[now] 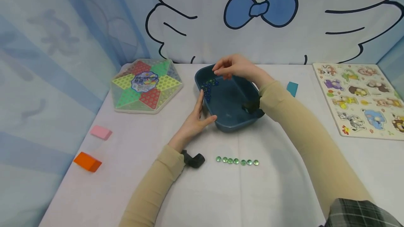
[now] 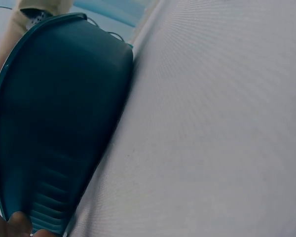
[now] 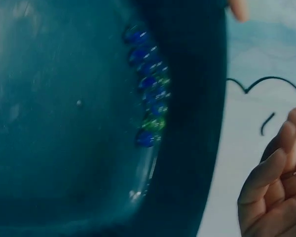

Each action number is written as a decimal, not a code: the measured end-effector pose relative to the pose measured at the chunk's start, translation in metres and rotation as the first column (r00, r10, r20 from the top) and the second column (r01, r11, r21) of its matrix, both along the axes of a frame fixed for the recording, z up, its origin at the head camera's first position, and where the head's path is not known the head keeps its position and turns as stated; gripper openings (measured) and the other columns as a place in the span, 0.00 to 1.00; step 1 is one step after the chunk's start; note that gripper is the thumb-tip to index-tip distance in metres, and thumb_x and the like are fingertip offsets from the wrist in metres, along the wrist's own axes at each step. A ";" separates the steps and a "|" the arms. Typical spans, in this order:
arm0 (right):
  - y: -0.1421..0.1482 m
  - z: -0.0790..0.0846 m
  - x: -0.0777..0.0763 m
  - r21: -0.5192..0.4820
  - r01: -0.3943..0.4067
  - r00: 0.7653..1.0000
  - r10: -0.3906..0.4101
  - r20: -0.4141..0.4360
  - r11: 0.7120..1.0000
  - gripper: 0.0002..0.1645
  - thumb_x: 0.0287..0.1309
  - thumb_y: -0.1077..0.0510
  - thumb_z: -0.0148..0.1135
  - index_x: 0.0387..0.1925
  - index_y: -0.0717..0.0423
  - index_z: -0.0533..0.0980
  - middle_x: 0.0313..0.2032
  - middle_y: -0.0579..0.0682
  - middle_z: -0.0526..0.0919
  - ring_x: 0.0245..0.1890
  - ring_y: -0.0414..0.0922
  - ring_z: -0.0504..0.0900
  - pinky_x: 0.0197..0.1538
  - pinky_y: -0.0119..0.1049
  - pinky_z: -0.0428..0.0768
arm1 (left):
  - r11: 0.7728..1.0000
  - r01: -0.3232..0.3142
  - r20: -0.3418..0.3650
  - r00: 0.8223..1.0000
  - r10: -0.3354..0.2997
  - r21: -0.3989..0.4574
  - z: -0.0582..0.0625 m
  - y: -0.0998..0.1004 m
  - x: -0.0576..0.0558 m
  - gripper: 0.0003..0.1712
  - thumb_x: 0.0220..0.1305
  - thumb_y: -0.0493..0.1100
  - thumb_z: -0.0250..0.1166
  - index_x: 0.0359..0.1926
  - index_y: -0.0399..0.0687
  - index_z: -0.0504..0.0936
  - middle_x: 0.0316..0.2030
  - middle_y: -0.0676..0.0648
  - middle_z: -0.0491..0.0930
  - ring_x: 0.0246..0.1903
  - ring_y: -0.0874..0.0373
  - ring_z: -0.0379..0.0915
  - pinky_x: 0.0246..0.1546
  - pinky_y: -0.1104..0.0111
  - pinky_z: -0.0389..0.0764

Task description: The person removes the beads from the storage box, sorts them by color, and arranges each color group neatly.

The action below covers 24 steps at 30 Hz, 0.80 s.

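My left hand (image 1: 192, 123) holds the near left corner of a dark teal plastic basin (image 1: 231, 95), with thumb and fingers spread along its rim. In the left wrist view, fingertips (image 2: 19, 224) lie against the ribbed outer wall. Over the basin's far side hovers my right hand (image 1: 235, 66), its fingers loosely bent and thumb close to them; the right wrist view shows nothing held. Blue glass beads (image 3: 147, 81) with a few green ones gather along one inner edge of the basin. Several green glass beads (image 1: 236, 161) lie in a row on the white table, nearer me.
A hexagonal box of patterned triangles (image 1: 126, 95) stands at the left. Pink (image 1: 101, 132) and orange (image 1: 87, 162) blocks lie near the left edge. Right of the basin are a teal block (image 1: 292, 88) and an animal puzzle board (image 1: 363, 101). A printed curtain (image 1: 205, 27) hangs behind.
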State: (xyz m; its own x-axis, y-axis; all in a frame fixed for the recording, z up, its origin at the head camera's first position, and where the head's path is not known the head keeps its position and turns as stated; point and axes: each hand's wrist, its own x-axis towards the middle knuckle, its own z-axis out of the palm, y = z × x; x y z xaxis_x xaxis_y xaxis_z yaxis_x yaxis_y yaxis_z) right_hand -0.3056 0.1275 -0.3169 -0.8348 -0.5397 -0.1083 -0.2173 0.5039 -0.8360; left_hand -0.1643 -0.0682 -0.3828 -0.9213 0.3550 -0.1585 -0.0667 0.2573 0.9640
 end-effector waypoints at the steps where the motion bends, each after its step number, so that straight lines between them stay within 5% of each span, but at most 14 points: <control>1: -0.002 -0.002 -0.002 0.028 0.007 1.000 -0.007 0.002 1.000 0.18 0.58 0.50 0.61 0.45 0.57 0.78 0.36 0.53 0.81 0.34 0.55 0.76 0.38 0.42 0.79 | 1.000 0.003 -0.002 1.000 -0.003 0.003 0.000 0.000 0.000 0.54 0.62 0.43 0.61 0.71 0.66 0.29 0.72 0.53 0.29 0.71 0.56 0.28 0.70 0.59 0.42; 10: -0.015 -0.019 -0.016 0.218 0.058 0.998 -0.060 0.003 0.974 0.17 0.60 0.53 0.59 0.46 0.59 0.79 0.43 0.59 0.80 0.35 0.55 0.78 0.37 0.42 0.79 | 0.999 0.014 0.007 1.000 -0.015 0.030 -0.004 -0.002 -0.002 0.54 0.62 0.42 0.61 0.71 0.66 0.28 0.72 0.53 0.28 0.71 0.55 0.26 0.71 0.58 0.41; 17: -0.022 -0.033 -0.016 0.372 0.066 0.995 -0.034 -0.091 0.926 0.13 0.58 0.57 0.61 0.43 0.60 0.80 0.38 0.57 0.82 0.26 0.45 0.78 0.28 0.34 0.77 | 1.000 -0.015 -0.028 0.999 0.015 0.022 -0.029 -0.003 -0.011 0.55 0.60 0.47 0.63 0.70 0.76 0.30 0.72 0.58 0.31 0.71 0.58 0.29 0.70 0.59 0.43; 24: -0.023 -0.045 -0.018 0.397 0.092 0.992 -0.051 -0.114 0.913 0.14 0.56 0.58 0.62 0.45 0.58 0.79 0.34 0.56 0.82 0.26 0.45 0.79 0.28 0.36 0.77 | 0.999 -0.036 -0.052 0.998 0.037 0.020 -0.033 -0.002 -0.012 0.55 0.59 0.48 0.65 0.70 0.77 0.32 0.72 0.57 0.33 0.71 0.57 0.32 0.70 0.58 0.45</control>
